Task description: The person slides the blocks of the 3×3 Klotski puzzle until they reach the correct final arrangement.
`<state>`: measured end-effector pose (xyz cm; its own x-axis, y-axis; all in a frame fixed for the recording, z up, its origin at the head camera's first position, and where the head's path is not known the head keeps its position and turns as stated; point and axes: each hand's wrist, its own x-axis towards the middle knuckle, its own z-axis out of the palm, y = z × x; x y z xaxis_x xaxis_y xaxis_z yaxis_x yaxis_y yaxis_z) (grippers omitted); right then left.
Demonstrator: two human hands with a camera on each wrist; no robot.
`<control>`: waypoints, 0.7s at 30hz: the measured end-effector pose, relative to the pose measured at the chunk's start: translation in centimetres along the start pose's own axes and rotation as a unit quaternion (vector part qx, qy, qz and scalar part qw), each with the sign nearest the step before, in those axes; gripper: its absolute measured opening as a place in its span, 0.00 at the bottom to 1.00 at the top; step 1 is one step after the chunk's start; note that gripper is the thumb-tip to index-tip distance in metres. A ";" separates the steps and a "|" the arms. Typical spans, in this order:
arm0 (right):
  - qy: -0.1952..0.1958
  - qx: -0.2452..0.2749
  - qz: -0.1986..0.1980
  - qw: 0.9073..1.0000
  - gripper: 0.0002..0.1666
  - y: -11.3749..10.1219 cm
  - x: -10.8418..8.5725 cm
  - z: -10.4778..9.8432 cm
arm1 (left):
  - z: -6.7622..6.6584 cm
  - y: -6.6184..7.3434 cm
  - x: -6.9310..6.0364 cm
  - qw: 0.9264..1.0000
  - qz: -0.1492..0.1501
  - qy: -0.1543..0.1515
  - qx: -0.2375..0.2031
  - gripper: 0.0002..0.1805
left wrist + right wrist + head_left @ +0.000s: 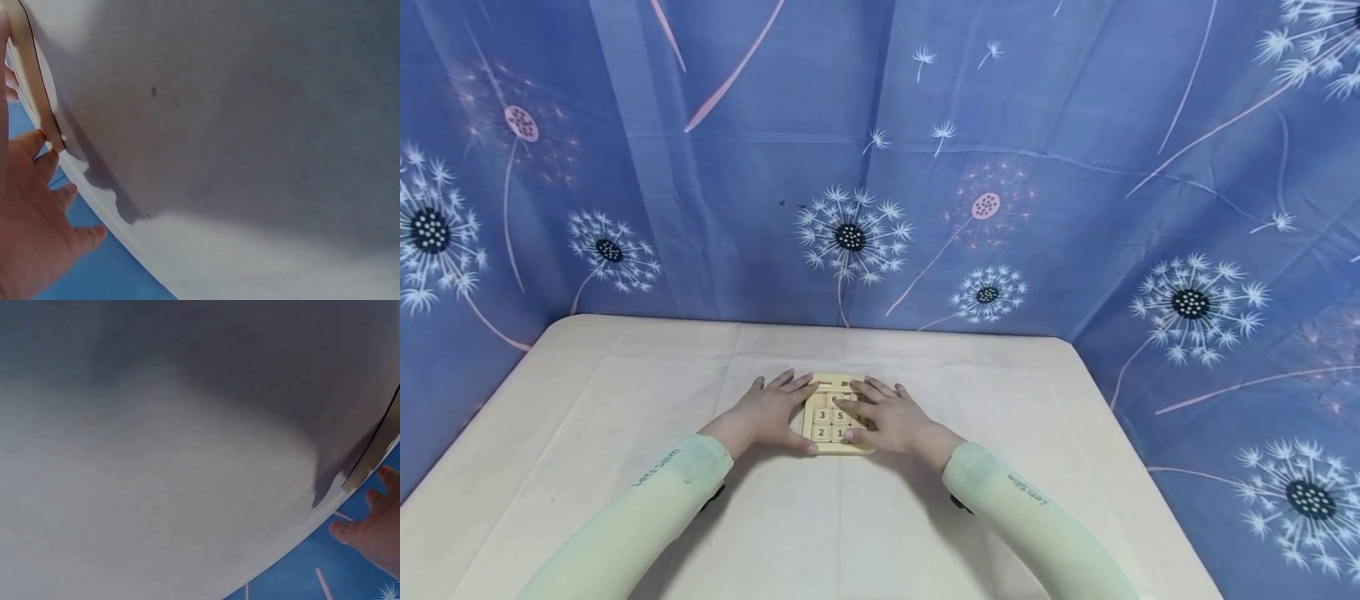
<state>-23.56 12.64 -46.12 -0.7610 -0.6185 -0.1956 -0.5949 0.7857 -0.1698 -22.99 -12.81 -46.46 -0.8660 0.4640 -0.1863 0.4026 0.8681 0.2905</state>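
Observation:
A yellow wooden number puzzle (822, 451) lies flat on the table, with number tiles in its frame; 6, 3, 5, 2 and 1 can be read. My left hand (767, 412) holds its left edge, thumb at the near corner and a finger at the far corner. Over the right side lies my right hand (898, 419), its fingers spread and touching the tiles, hiding some of them. In the left wrist view, fingertips of the left hand (37, 212) touch the board's edge (39, 87). The right wrist view shows the right hand (375, 528) beside the board's edge (375, 450).
The puzzle rests on a pale cloth-covered table (647, 367) with rounded far corners. Behind it and along both sides hangs a blue curtain (737, 225) with a dandelion pattern.

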 end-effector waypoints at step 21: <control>-0.013 -0.005 0.007 1.000 0.37 -0.4 0.8 0.0 | -0.1 0.1 0.0 1.000 -0.006 -0.010 -0.002 0.63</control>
<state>-23.98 11.83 -46.20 -0.7621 -0.6077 -0.2234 -0.5873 0.7941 -0.1566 -23.01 -12.73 -46.32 -0.8646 0.4569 -0.2089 0.3906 0.8729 0.2924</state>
